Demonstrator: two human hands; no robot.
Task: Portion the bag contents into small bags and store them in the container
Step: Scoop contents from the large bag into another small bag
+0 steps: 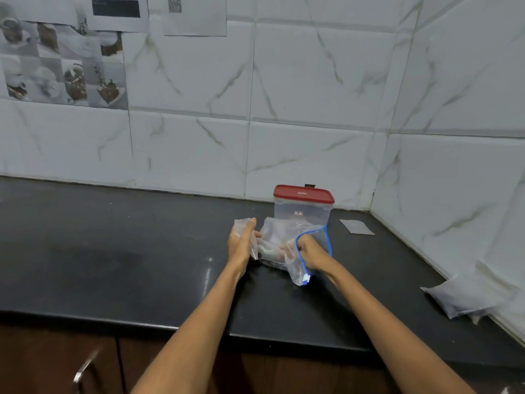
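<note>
Reaching out over the black counter [142, 265], the person works with both bare arms stretched toward the back corner of the tiled wall. Their right hand [309, 251] is curled shut around the blue zip rim of a large clear bag [284, 243], the knuckles sitting inside the loop of that blue edge, so the open mouth is bunched in the fist while the bag's crumpled body spreads away from the grip toward the other hand and rests on the counter. Something pinkish and pale shows through the plastic just beside the right knuckles, though I cannot tell what it is. A blue slider tab hangs at the low end of the zip line, just below the right wrist. Their left hand [241, 243] stands on edge, thumb up, with fingers closed on a small clear bag [244, 226] whose top corner pokes up above the thumb; that small bag sits just beside the big one, and the left fingertips seem to touch the big bag's near side, though the clear plastic makes the contact hard to judge. Right behind the right hand's grip, touching or nearly touching the big bag, stands a see-through container [302, 214] with its red lid [302, 193] pressed on. Farther right of the grip lies a flat grey piece [356, 226] on the counter, and well off to the right, against the side wall, rests a filled pale pouch [463, 297].
</note>
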